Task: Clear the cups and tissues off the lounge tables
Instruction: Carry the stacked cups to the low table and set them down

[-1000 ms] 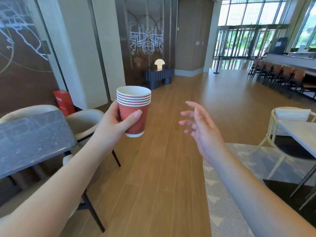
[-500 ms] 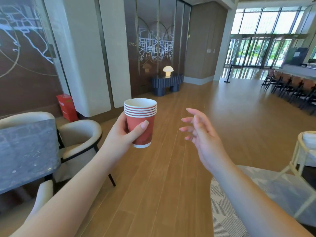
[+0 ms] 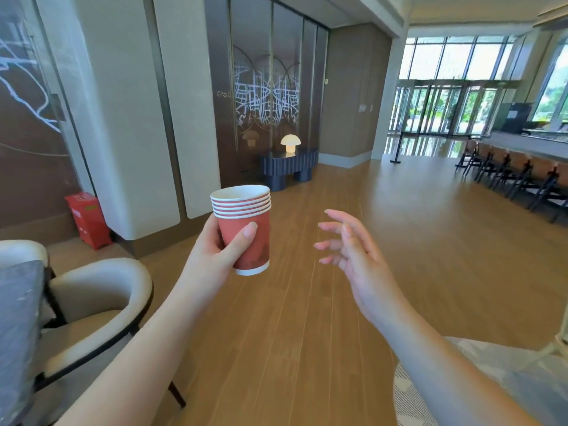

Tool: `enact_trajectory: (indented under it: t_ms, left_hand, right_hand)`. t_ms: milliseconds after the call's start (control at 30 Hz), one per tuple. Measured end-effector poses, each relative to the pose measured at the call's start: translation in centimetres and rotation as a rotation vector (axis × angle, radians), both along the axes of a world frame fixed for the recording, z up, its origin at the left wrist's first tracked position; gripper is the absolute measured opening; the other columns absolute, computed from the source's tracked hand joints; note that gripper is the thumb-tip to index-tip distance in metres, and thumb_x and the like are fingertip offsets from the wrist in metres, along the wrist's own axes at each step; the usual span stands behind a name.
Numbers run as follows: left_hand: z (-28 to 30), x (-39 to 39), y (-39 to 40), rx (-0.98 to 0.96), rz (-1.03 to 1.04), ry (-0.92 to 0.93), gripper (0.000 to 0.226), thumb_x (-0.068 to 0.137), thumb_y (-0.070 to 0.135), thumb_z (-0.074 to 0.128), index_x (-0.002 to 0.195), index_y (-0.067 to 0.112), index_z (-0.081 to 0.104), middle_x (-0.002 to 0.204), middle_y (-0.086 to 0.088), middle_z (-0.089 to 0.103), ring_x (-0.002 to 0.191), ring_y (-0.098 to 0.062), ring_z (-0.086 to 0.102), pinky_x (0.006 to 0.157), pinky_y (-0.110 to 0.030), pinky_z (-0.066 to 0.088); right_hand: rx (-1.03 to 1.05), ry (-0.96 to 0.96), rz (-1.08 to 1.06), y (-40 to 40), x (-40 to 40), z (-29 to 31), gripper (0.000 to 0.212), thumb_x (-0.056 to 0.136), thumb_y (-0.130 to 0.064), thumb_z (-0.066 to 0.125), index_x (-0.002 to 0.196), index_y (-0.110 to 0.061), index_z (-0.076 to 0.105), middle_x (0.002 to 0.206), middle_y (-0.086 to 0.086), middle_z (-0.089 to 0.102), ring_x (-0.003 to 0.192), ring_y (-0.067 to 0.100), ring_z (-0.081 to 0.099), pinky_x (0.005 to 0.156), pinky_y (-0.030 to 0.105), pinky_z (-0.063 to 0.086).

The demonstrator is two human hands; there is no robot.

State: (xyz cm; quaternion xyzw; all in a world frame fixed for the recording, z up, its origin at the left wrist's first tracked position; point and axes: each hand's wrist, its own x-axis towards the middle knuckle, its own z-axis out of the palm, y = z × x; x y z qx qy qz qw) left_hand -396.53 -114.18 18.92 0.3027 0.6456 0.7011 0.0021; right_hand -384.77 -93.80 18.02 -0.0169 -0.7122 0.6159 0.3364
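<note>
1. While the left hand point(image 3: 212, 256) curls its thumb and fingers round a stack of red paper cups point(image 3: 244, 229) held upright above the wooden floor point(image 3: 307, 318), the fingers behind the stack are hidden.
2. Beside it, apart, the right hand point(image 3: 356, 256) holds nothing, fingers spread.
3. At the left edge, a grey table point(image 3: 15, 318) is cut off.
</note>
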Motion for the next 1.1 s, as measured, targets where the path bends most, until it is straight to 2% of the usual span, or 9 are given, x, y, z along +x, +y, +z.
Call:
enact_trajectory:
  t_ms: [100, 233, 400, 533, 633, 767, 900, 1033, 1100]
  left_hand:
    - [-0.3, -4.3, 3.1, 0.005, -0.012, -0.017, 0.086, 0.062, 0.078, 0.074, 0.135, 0.036, 0.055, 0.119, 0.014, 0.073, 0.111, -0.01, 0.071, 0.076, -0.018, 0.059]
    - [-1.2, -9.3, 8.6, -0.034, -0.034, -0.007, 0.095, 0.055, 0.085, 0.076, 0.134, 0.038, 0.054, 0.118, 0.018, 0.072, 0.11, -0.004, 0.07, 0.074, -0.014, 0.057]
    - [-2.2, -16.0, 17.8, -0.048, -0.073, -0.019, 0.066, 0.065, 0.071, 0.074, 0.124, 0.049, 0.054, 0.116, 0.024, 0.071, 0.11, -0.002, 0.069, 0.076, -0.014, 0.057]
    - [-1.6, -21.1, 24.6, -0.057, -0.069, -0.03, 0.067, 0.063, 0.073, 0.076, 0.122, 0.05, 0.055, 0.115, 0.025, 0.072, 0.109, -0.001, 0.069, 0.075, -0.013, 0.057]
    - [-1.1, -25.0, 28.4, -0.029, -0.051, -0.038, 0.086, 0.051, 0.086, 0.079, 0.124, 0.048, 0.054, 0.116, 0.023, 0.072, 0.11, -0.001, 0.069, 0.075, -0.014, 0.057]
    - [-0.9, -30.5, 32.1, -0.023, -0.047, -0.04, 0.092, 0.049, 0.085, 0.081, 0.128, 0.044, 0.056, 0.12, 0.017, 0.073, 0.113, -0.007, 0.07, 0.077, -0.016, 0.058]
    - [-1.7, -36.2, 35.0, -0.026, -0.027, -0.037, 0.079, 0.053, 0.085, 0.08, 0.121, 0.053, 0.057, 0.117, 0.021, 0.072, 0.11, -0.004, 0.07, 0.075, -0.015, 0.058]
    - [-2.8, -43.4, 37.5, -0.041, -0.025, -0.03, 0.067, 0.054, 0.084, 0.08, 0.114, 0.065, 0.059, 0.117, 0.024, 0.071, 0.11, 0.0, 0.068, 0.074, -0.014, 0.057]
    - [-2.9, -47.5, 38.5, -0.021, -0.02, -0.023, 0.067, 0.054, 0.083, 0.08, 0.114, 0.064, 0.058, 0.117, 0.025, 0.07, 0.109, 0.001, 0.068, 0.074, -0.014, 0.057]
  right_hand:
    - [-0.014, -0.001, -0.003, 3.2, -4.0, -0.7, 0.033, 0.096, -0.056, 0.044, 0.122, -0.048, 0.063, 0.121, -0.012, 0.066, 0.104, 0.017, 0.069, 0.08, 0.028, 0.056]
    - [-0.034, 0.005, -0.002, 8.4, -9.7, -2.1, 0.034, 0.098, -0.054, 0.04, 0.122, -0.049, 0.063, 0.121, -0.01, 0.067, 0.103, 0.018, 0.069, 0.08, 0.03, 0.056]
    - [-0.004, 0.001, 0.012, 16.2, -17.0, -2.6, 0.04, 0.092, -0.067, 0.039, 0.125, -0.054, 0.058, 0.123, -0.014, 0.065, 0.105, 0.016, 0.068, 0.082, 0.03, 0.056]
    - [0.024, -0.009, 0.023, 22.7, -22.8, -1.3, 0.05, 0.09, -0.069, 0.038, 0.134, -0.049, 0.051, 0.125, -0.02, 0.063, 0.109, 0.011, 0.066, 0.087, 0.03, 0.056]
    - [0.052, -0.01, 0.049, 26.6, -27.1, -0.3, 0.055, 0.089, -0.072, 0.038, 0.139, -0.05, 0.044, 0.13, -0.027, 0.058, 0.116, 0.006, 0.063, 0.092, 0.028, 0.056]
    - [0.061, 0.007, 0.065, 30.2, -32.6, -0.7, 0.06, 0.089, -0.068, 0.045, 0.145, -0.047, 0.04, 0.137, -0.029, 0.052, 0.124, 0.003, 0.057, 0.097, 0.026, 0.054]
    - [0.09, 0.013, 0.069, 33.1, -38.7, -1.7, 0.05, 0.096, -0.054, 0.05, 0.145, -0.047, 0.04, 0.135, -0.029, 0.052, 0.125, 0.003, 0.057, 0.093, 0.025, 0.055]
    - [0.129, 0.02, 0.049, 35.5, -46.5, -2.0, 0.058, 0.087, -0.066, 0.047, 0.142, -0.051, 0.038, 0.133, -0.029, 0.053, 0.124, 0.001, 0.056, 0.093, 0.022, 0.054]
    - [0.132, 0.03, 0.047, 36.4, -50.8, -1.9, 0.055, 0.087, -0.066, 0.047, 0.14, -0.053, 0.037, 0.135, -0.027, 0.052, 0.123, -0.001, 0.056, 0.092, 0.019, 0.053]
